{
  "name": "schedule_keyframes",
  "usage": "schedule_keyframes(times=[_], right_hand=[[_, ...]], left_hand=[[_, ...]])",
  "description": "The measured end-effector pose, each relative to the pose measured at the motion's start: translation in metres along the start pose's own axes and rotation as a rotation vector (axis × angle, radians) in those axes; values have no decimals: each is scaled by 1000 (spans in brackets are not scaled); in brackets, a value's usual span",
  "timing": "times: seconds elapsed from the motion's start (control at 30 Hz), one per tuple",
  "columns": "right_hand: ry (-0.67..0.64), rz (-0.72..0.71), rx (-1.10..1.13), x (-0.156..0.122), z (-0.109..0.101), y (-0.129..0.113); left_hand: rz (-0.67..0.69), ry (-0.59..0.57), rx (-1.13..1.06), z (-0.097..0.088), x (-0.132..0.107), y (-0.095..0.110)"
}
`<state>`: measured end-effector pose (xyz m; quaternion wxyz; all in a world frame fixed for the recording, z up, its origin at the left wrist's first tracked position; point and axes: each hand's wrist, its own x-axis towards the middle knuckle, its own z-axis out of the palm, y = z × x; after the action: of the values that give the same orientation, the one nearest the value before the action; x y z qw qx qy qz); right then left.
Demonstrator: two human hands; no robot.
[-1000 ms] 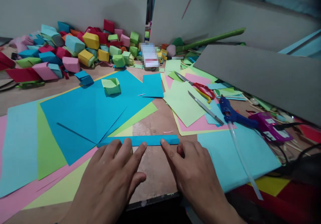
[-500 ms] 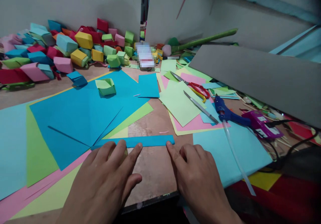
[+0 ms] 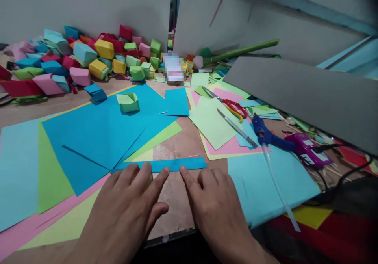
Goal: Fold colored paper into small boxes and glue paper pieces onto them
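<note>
Blue paper strip (image 3: 190, 164) lies near the counter's (image 3: 176, 196) front edge, left hand (image 3: 125, 205) fingers spread on it, right hand (image 3: 217, 203) index extended, others curled; seemingly crease-pressing, next stroke calling for steady hold.

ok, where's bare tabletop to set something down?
Bare wood shows between the left hand and right hand, nearer than the blue paper strip; beyond that strip, around a pink paper sliver; and at left, between the paper boxes and large blue sheet. Crowded: the right, with scissors, craft knife and glue gun.
</note>
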<state>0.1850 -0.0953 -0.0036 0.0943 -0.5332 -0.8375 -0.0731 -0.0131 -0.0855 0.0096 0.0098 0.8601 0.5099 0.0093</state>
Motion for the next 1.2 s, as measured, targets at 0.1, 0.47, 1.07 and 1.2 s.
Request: schedule_keyframes(times=[0.1,0.47,1.07,1.2], right_hand=[[-2,-6,-44,1,3,4],[100,-124,18,3,12,14],[117,-273,69,7,18,31],[130,-267,67,8,17,30]], left_hand=[[-27,28,2,3,-4,-3],[-106,99,156,4,-44,-34],[-32,5,40,1,-10,-3],[-107,64,152,1,-37,-23]])
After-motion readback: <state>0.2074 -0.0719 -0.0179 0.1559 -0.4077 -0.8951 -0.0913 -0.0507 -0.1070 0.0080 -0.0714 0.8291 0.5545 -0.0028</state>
